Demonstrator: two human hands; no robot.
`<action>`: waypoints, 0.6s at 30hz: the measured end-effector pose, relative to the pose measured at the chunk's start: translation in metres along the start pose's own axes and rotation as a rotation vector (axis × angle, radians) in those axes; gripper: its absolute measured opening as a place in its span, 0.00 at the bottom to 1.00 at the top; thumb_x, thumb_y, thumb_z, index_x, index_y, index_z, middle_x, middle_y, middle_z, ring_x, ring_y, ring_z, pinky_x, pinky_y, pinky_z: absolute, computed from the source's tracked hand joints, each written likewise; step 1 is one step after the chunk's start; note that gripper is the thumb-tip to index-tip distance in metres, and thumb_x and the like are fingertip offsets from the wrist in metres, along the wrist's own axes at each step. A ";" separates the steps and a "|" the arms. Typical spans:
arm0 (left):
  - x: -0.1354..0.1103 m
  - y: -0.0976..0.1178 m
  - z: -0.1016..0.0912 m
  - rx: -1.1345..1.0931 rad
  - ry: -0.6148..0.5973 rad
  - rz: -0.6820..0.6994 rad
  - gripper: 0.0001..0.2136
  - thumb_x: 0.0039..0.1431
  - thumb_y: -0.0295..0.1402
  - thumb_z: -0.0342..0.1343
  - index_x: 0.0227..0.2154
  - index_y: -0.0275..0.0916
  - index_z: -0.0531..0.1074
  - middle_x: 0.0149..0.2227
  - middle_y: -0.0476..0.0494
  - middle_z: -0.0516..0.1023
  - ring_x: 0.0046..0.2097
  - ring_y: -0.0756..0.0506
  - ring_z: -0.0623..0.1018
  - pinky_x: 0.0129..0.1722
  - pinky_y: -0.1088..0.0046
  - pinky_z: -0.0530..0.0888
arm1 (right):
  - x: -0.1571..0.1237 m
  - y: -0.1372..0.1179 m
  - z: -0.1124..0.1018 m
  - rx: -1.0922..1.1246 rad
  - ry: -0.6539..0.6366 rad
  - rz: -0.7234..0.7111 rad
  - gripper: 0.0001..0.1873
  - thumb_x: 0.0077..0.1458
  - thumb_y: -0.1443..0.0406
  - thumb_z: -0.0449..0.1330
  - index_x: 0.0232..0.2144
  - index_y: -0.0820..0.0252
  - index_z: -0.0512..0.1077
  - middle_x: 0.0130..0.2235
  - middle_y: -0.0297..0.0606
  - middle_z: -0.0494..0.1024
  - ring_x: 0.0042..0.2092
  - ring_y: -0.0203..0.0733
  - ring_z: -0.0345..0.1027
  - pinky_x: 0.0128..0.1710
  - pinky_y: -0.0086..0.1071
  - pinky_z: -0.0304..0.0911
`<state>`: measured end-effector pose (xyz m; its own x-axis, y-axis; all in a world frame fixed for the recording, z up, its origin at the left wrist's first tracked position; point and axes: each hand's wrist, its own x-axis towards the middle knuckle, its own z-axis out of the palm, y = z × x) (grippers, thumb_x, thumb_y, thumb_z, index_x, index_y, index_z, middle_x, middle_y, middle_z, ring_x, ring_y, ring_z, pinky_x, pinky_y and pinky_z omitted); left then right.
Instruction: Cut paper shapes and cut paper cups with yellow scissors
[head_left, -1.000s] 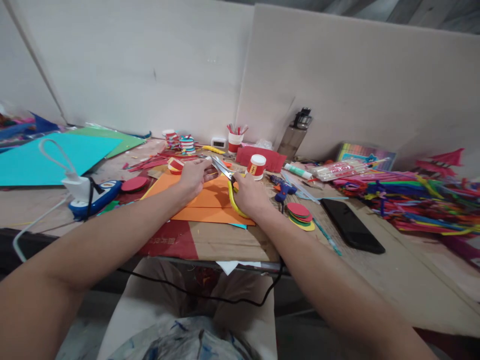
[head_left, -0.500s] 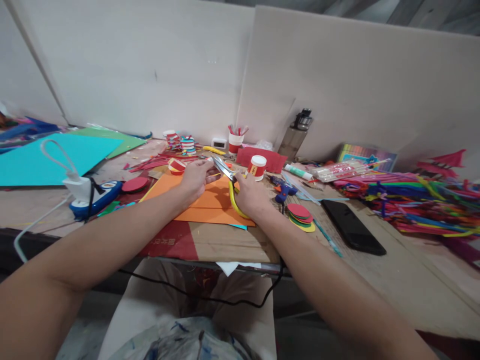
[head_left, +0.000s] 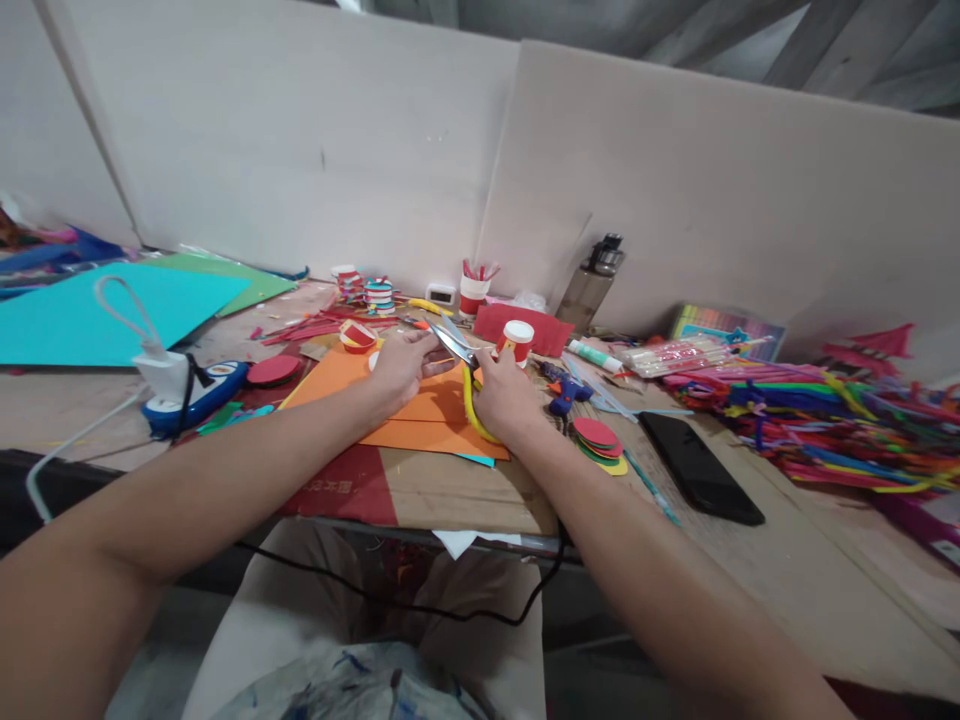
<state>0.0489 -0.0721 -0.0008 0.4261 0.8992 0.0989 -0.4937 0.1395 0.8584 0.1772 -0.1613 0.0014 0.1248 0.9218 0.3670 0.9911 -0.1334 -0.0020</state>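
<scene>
My right hand is wrapped round the yellow handles of a pair of scissors, whose metal blades point away and to the left. Close to the blades, my left hand has its fingers bent together; what they pinch is too small to make out. Under both hands lie orange paper sheets. A cut red-and-white paper cup piece rests beyond my left hand. Just behind my right hand an upright red-and-white paper cup stands with its white end up.
Right of my hands are a blue glue gun, a stack of coloured paper discs and a black phone. Pipe cleaners are heaped farther right. At left are a blue power strip and a turquoise sheet.
The view has tilted up slightly, so the table things sit a little lower. My left hand has shifted slightly along the scissors blades. The scissors stay in my right hand.
</scene>
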 end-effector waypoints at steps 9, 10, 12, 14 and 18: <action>-0.002 0.000 0.001 0.023 -0.011 -0.020 0.03 0.52 0.24 0.56 0.30 0.31 0.74 0.33 0.38 0.80 0.34 0.47 0.79 0.42 0.65 0.76 | 0.000 0.000 -0.005 -0.018 -0.025 0.021 0.19 0.58 0.66 0.50 0.52 0.57 0.64 0.51 0.50 0.65 0.45 0.48 0.71 0.40 0.35 0.66; -0.002 0.000 0.001 0.026 -0.015 -0.016 0.03 0.52 0.24 0.56 0.29 0.31 0.74 0.33 0.39 0.80 0.33 0.47 0.79 0.41 0.65 0.76 | 0.000 0.000 -0.005 -0.022 -0.028 0.027 0.19 0.58 0.66 0.50 0.52 0.57 0.64 0.51 0.50 0.66 0.44 0.48 0.72 0.40 0.36 0.66; -0.002 0.000 0.001 0.030 -0.015 -0.015 0.02 0.52 0.24 0.56 0.28 0.31 0.73 0.31 0.39 0.79 0.32 0.47 0.79 0.41 0.65 0.76 | 0.000 0.000 -0.006 -0.024 -0.042 0.038 0.20 0.58 0.66 0.50 0.53 0.57 0.64 0.51 0.50 0.66 0.43 0.48 0.72 0.40 0.36 0.66; -0.003 0.001 0.001 0.034 -0.007 -0.024 0.02 0.52 0.24 0.56 0.26 0.31 0.73 0.30 0.39 0.79 0.31 0.48 0.79 0.41 0.64 0.76 | 0.001 0.001 -0.006 -0.018 -0.060 0.043 0.20 0.58 0.66 0.50 0.53 0.57 0.63 0.51 0.50 0.66 0.44 0.49 0.72 0.41 0.37 0.66; -0.003 0.003 0.001 0.035 -0.003 -0.035 0.02 0.52 0.23 0.56 0.26 0.31 0.72 0.30 0.39 0.79 0.31 0.48 0.79 0.41 0.64 0.76 | 0.001 0.001 -0.006 -0.009 -0.069 0.028 0.20 0.58 0.66 0.50 0.53 0.57 0.63 0.53 0.51 0.65 0.45 0.50 0.71 0.42 0.39 0.66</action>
<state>0.0470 -0.0748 0.0020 0.4449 0.8929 0.0697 -0.4515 0.1564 0.8785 0.1781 -0.1630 0.0072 0.1553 0.9405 0.3022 0.9868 -0.1622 -0.0025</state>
